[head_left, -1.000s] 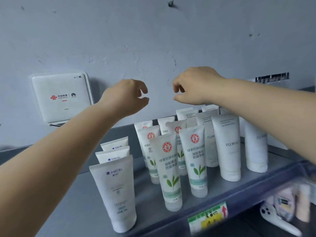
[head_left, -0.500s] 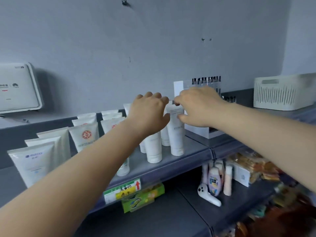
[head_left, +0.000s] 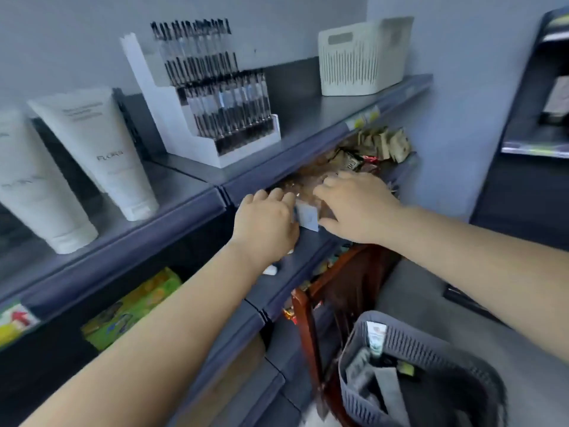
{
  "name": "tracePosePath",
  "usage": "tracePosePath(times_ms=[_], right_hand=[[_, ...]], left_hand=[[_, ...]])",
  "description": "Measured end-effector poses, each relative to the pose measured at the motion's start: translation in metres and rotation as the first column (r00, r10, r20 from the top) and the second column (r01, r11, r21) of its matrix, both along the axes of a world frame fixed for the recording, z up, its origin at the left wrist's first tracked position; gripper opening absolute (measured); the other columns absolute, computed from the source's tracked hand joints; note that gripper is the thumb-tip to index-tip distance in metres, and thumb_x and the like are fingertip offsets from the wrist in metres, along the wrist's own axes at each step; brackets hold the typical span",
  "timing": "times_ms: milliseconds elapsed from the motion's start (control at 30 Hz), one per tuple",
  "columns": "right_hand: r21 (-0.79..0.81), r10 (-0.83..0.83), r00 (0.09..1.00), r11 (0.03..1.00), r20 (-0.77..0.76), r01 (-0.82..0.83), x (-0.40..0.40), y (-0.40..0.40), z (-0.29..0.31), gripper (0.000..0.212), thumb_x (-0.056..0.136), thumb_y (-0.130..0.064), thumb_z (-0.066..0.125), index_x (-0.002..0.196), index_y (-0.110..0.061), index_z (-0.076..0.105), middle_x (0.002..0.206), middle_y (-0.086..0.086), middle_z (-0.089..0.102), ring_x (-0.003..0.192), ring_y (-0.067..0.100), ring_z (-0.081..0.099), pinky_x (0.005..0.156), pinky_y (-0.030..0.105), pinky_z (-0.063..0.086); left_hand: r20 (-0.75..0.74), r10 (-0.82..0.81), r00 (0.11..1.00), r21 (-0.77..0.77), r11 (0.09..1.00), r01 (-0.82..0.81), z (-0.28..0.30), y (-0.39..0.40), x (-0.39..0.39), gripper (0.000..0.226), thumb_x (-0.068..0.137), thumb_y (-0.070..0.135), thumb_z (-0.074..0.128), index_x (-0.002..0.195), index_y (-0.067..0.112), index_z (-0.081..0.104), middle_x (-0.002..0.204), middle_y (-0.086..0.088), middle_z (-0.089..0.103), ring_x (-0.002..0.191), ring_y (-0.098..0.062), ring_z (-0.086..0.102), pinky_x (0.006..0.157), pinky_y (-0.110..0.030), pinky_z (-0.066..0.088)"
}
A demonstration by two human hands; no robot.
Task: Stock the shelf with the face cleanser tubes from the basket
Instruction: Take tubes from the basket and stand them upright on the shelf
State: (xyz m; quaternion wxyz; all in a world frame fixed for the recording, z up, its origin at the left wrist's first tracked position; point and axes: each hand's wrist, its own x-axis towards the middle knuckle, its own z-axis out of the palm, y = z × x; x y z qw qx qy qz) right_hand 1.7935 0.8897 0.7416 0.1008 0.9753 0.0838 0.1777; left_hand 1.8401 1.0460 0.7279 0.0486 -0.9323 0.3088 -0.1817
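Observation:
The dark grey shelf [head_left: 184,188] carries two white face cleanser tubes [head_left: 101,149] standing cap-down at the left. A grey slotted basket [head_left: 431,343] sits low at the right, with several cleanser tubes [head_left: 376,334] lying inside it. My left hand [head_left: 264,220] and my right hand [head_left: 354,204] hover side by side in front of the shelf below, fingers relaxed and holding nothing. Both are well above and to the left of the basket. A small white box [head_left: 308,217] on that lower shelf shows between them.
A white pen display [head_left: 212,87] and a white slotted bin [head_left: 360,57] stand further right on the top shelf. Snack packets [head_left: 369,149] fill the shelf below, with a green box [head_left: 132,303] under the tubes. A reddish wooden frame [head_left: 308,334] stands beside the basket.
Both hands have dropped from the tubes on the top shelf to the level of the shelf below. The view has swung right and down, bringing the grey basket into sight.

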Motion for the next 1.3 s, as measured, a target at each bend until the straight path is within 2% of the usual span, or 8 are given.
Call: tracePosePath(times_ms=[333,567,767,867,1033,1133,1233,1300], right_hand=[[0.178,-0.321,0.857,0.891,-0.402,0.417,-0.032,-0.096,-0.165,0.046,0.088,-0.043,0.052,0.125,-0.015,0.047,0.122,0.004,0.051,0.117,0.026,0.046,0.089,0.038,0.044],[0.269,-0.414,0.689,0.705,-0.595,0.656,-0.046,-0.134,-0.265,0.043,0.087,-0.039,0.052,0.123,-0.015,0.048,0.12,0.004,0.054,0.112,0.027,0.051,0.082,0.037,0.044],[0.337,-0.378,0.549,0.497,-0.746,0.8,-0.073,-0.153,-0.366,0.039,0.083,-0.04,0.053,0.117,-0.02,0.056,0.119,0.003,0.059,0.111,0.026,0.056,0.087,0.039,0.049],[0.323,-0.315,0.46,0.4,-0.831,0.858,-0.089,-0.156,-0.407,0.046,0.084,-0.039,0.06,0.126,-0.021,0.053,0.126,-0.001,0.059,0.113,0.021,0.057,0.089,0.033,0.049],[0.17,-0.153,0.268,0.465,-0.951,0.869,-0.113,-0.158,-0.473,0.048,0.083,-0.038,0.063,0.127,-0.024,0.051,0.133,-0.002,0.052,0.119,0.021,0.05,0.094,0.031,0.043],[0.118,-0.123,0.205,0.498,-0.971,0.859,-0.122,-0.156,-0.506,0.054,0.079,-0.033,0.068,0.129,-0.023,0.05,0.134,0.0,0.05,0.121,0.022,0.05,0.089,0.029,0.044],[0.096,-0.164,0.224,0.56,-0.961,0.823,-0.127,-0.154,-0.541,0.043,0.082,-0.029,0.064,0.123,-0.025,0.055,0.129,0.002,0.055,0.114,0.026,0.056,0.085,0.031,0.048],[0.121,-0.152,0.23,0.518,-0.961,0.847,-0.128,-0.156,-0.559,0.038,0.082,-0.037,0.064,0.119,-0.031,0.059,0.124,-0.001,0.06,0.111,0.025,0.058,0.086,0.032,0.05]], left_hand=[[-0.346,-0.228,0.91,0.127,0.95,0.287,-0.156,-0.105,0.028,0.046,0.089,0.039,0.048,0.13,0.017,0.043,0.131,-0.006,0.048,0.123,-0.029,0.043,0.098,-0.039,0.035],[-0.543,-0.329,0.773,0.147,0.869,0.473,-0.251,-0.155,0.046,0.042,0.09,0.036,0.048,0.127,0.017,0.045,0.122,-0.005,0.052,0.112,-0.028,0.05,0.085,-0.038,0.042],[-0.768,-0.238,0.594,0.126,0.854,0.505,-0.351,-0.184,0.04,0.036,0.088,0.033,0.051,0.12,0.016,0.05,0.118,-0.006,0.054,0.108,-0.03,0.054,0.078,-0.037,0.045],[-0.859,-0.168,0.484,0.1,0.872,0.479,-0.399,-0.191,0.028,0.026,0.088,0.028,0.053,0.106,0.01,0.052,0.105,-0.01,0.056,0.099,-0.03,0.057,0.072,-0.036,0.045],[-0.935,-0.046,0.351,0.123,0.887,0.445,-0.476,-0.201,0.009,0.035,0.088,0.028,0.056,0.119,0.013,0.052,0.111,-0.011,0.057,0.101,-0.028,0.057,0.083,-0.042,0.05],[-0.958,0.063,0.28,0.162,0.924,0.347,-0.517,-0.209,0.0,0.032,0.086,0.027,0.057,0.113,0.011,0.052,0.11,-0.011,0.057,0.102,-0.027,0.057,0.087,-0.04,0.049],[-0.975,0.148,0.167,0.175,0.971,0.164,-0.551,-0.217,-0.008,0.033,0.084,0.024,0.059,0.112,0.007,0.053,0.107,-0.006,0.059,0.091,-0.02,0.056,0.069,-0.026,0.043],[-0.978,0.184,0.096,0.188,0.982,0.029,-0.57,-0.222,-0.013,0.033,0.084,0.018,0.058,0.113,0.001,0.052,0.107,-0.008,0.06,0.087,-0.02,0.054,0.056,-0.024,0.035]])
